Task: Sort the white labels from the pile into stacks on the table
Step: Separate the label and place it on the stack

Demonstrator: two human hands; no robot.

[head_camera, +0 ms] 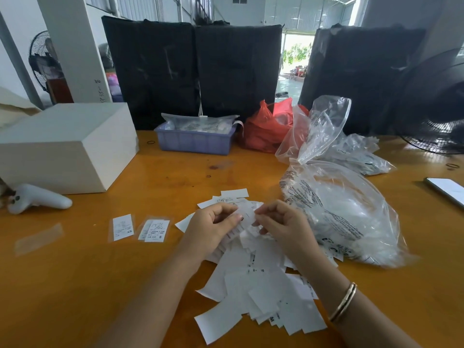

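A loose pile of white labels (261, 287) covers the middle of the orange table (75, 285), spreading from my hands toward the near edge. Above the pile's far end, my left hand (213, 227) and my right hand (278, 222) both pinch one white label (247, 217) between them, fingers curled. To the left lie two small sorted stacks: one marked XS (122, 227) and one marked S (155, 230).
A big clear plastic bag (346, 212) lies right of the pile. Behind stand a purple tray (194, 141), a red bag (268, 126) and a white box (62, 146). A white controller (37, 198) lies left, a phone (447, 190) and fan (437, 114) right.
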